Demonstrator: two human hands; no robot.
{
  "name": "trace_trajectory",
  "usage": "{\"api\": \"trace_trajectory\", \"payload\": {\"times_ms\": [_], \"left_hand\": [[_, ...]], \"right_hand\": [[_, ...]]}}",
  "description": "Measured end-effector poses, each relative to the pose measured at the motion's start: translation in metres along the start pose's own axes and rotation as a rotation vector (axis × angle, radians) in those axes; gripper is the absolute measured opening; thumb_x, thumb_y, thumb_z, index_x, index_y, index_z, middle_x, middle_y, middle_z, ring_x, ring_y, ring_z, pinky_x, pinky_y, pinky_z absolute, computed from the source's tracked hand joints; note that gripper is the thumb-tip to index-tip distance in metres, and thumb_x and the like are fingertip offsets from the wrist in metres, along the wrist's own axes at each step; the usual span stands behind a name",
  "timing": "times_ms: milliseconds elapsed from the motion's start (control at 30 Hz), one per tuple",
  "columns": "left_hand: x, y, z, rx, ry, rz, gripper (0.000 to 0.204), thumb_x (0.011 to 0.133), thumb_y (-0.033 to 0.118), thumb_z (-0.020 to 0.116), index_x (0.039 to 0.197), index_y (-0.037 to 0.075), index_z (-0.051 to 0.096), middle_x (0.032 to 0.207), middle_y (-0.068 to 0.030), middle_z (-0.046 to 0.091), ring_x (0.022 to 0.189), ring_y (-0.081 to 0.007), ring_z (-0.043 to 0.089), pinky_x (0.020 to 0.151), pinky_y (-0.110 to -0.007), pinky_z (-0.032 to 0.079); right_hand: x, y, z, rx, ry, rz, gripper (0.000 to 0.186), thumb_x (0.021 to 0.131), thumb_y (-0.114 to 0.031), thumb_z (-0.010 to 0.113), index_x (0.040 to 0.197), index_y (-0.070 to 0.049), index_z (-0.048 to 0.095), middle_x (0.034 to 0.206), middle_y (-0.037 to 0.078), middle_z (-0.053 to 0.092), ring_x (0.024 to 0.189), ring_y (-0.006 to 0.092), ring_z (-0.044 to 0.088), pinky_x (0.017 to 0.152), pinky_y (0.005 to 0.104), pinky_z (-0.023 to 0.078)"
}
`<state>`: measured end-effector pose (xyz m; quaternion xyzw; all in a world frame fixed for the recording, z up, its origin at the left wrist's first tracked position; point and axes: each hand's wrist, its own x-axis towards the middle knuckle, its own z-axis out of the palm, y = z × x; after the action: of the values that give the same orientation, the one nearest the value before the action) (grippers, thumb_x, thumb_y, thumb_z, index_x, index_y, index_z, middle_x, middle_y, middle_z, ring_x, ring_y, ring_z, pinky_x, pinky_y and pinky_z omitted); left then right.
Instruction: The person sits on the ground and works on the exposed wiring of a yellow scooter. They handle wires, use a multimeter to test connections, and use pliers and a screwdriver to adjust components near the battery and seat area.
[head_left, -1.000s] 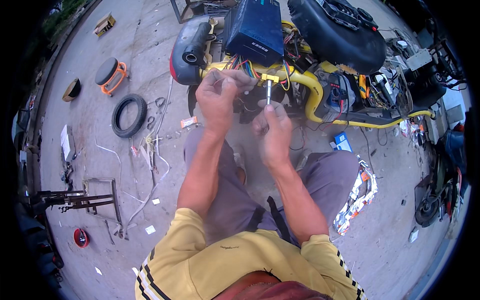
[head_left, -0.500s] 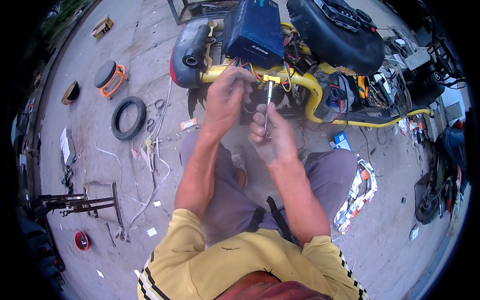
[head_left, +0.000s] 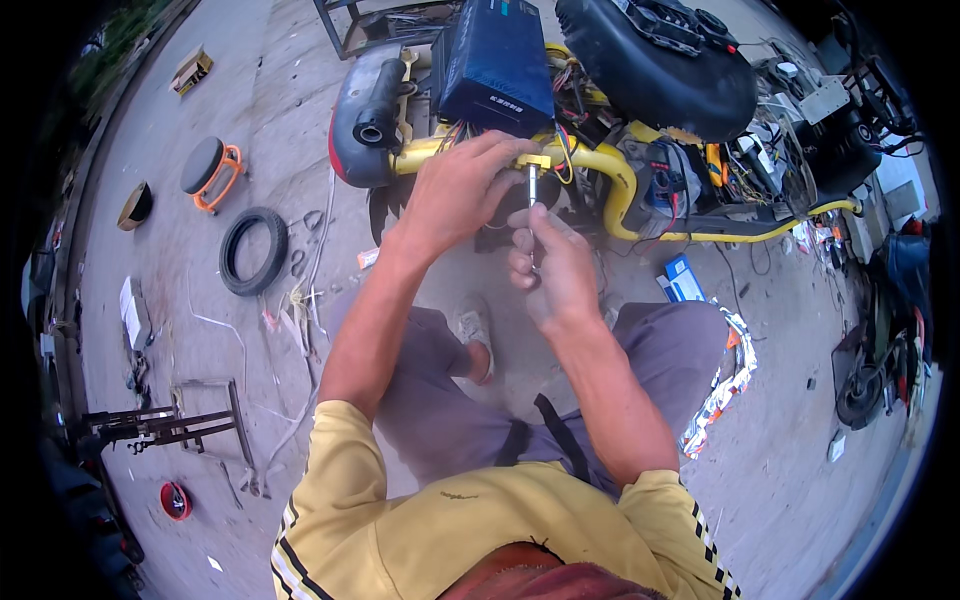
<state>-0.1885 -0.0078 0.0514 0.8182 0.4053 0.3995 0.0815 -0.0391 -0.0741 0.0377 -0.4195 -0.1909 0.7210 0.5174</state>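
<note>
My right hand (head_left: pixel 553 258) is closed round a slim silver hand tool (head_left: pixel 533 188), held upright below a yellow frame tube. The tool's upper end meets a small yellow bracket (head_left: pixel 536 161) on that tube (head_left: pixel 600 160). From the left, my left hand (head_left: pixel 465 190) reaches over the tube, fingers bent and thumb below, at the bracket's left side; its fingertips are partly hidden. Coloured wires (head_left: pixel 566 150) hang beside the bracket. Just above my left hand, a dark blue box (head_left: pixel 497 75) rests on the yellow scooter frame.
A black scooter seat (head_left: pixel 665 70) lies on the right of the frame, near a multimeter (head_left: pixel 662 185). On the ground at left are a tyre (head_left: pixel 229 253), an orange-legged stool (head_left: pixel 207 168) and a metal rack (head_left: pixel 240 430). A blue carton (head_left: pixel 683 277) lies by my right knee.
My left hand has moved right along the tube to the bracket. My right hand still grips the silver tool against it. The view has shifted slightly.
</note>
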Motion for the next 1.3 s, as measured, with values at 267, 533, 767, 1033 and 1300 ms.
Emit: {"api": "trace_trajectory", "payload": {"times_ms": [267,533,767,1033,1300], "left_hand": [[-0.005,-0.019,0.023,-0.090,0.116,0.066,0.031,0.083,0.000,0.072,0.114,0.001,0.068,0.103,-0.0157,0.072,0.092,-0.0348,0.070,0.079,-0.039,0.056],[0.001,-0.020,0.027,-0.139,0.124,0.070,0.029,0.083,-0.002,0.072,0.111,-0.002,0.067,0.102,-0.0172,0.072,0.091,-0.0353,0.070,0.078,-0.039,0.055],[-0.004,-0.020,0.026,-0.101,0.113,0.055,0.027,0.083,-0.002,0.071,0.110,-0.002,0.067,0.100,-0.0171,0.071,0.089,-0.0361,0.069,0.077,-0.040,0.055],[0.000,-0.021,0.028,-0.140,0.142,0.059,0.024,0.083,-0.003,0.071,0.107,-0.003,0.068,0.097,-0.0172,0.072,0.084,-0.0348,0.070,0.073,-0.038,0.055],[-0.001,-0.020,0.031,-0.144,0.142,0.038,0.025,0.083,-0.004,0.071,0.108,-0.003,0.068,0.098,-0.0172,0.072,0.085,-0.0339,0.071,0.074,-0.038,0.056]], "right_hand": [[0.007,0.009,-0.003,-0.158,-0.027,-0.213,0.033,0.106,-0.027,0.053,0.099,0.002,0.066,0.061,-0.003,0.045,0.050,0.0076,0.041,0.046,0.0254,0.032],[0.022,0.019,-0.014,0.177,-0.214,-0.167,0.029,0.105,-0.027,0.055,0.098,0.000,0.064,0.056,-0.004,0.040,0.047,0.0067,0.037,0.044,0.0242,0.027],[0.013,0.025,0.009,-0.152,0.052,-0.317,0.030,0.107,-0.029,0.053,0.103,-0.001,0.063,0.062,-0.005,0.039,0.049,0.0057,0.029,0.046,0.0269,0.026],[0.028,0.024,-0.017,0.915,-0.544,0.228,0.031,0.108,-0.033,0.047,0.103,-0.004,0.061,0.056,-0.009,0.024,0.044,0.0060,0.024,0.045,0.0261,0.022],[0.010,0.025,-0.012,0.601,-0.293,0.069,0.027,0.107,-0.026,0.045,0.106,-0.003,0.061,0.059,-0.006,0.032,0.049,0.0073,0.033,0.049,0.0250,0.027]]}}
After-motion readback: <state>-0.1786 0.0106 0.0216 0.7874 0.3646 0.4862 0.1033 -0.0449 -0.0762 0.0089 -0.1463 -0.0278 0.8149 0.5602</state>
